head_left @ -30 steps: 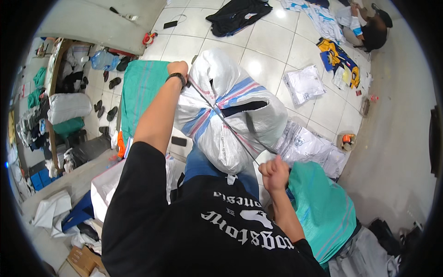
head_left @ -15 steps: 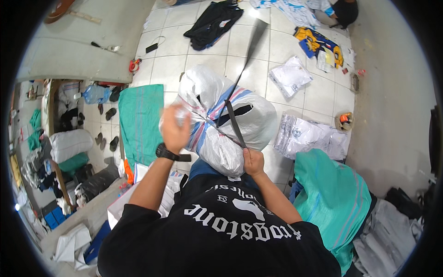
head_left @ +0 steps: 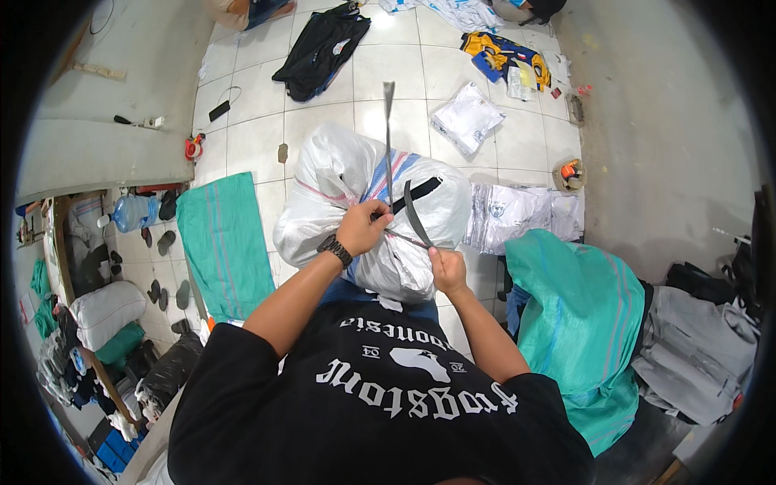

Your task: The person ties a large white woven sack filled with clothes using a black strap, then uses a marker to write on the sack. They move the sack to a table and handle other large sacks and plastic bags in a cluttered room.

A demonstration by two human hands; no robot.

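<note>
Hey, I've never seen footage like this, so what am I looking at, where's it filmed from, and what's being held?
There's no machine: these are a person's own bare hands, seen from above by a fisheye camera worn on the head, so straight edges bend near the rim. The right hand grips a dark strap that crosses a bulging white woven sack. The left hand is at the strap's crossing; its exact hold is hard to see. Around them on the tiled floor lie a flat green woven sheet, a black garment and a folded white garment.

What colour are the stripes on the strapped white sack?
Blue and red stripes, clearest in the head view.
</note>
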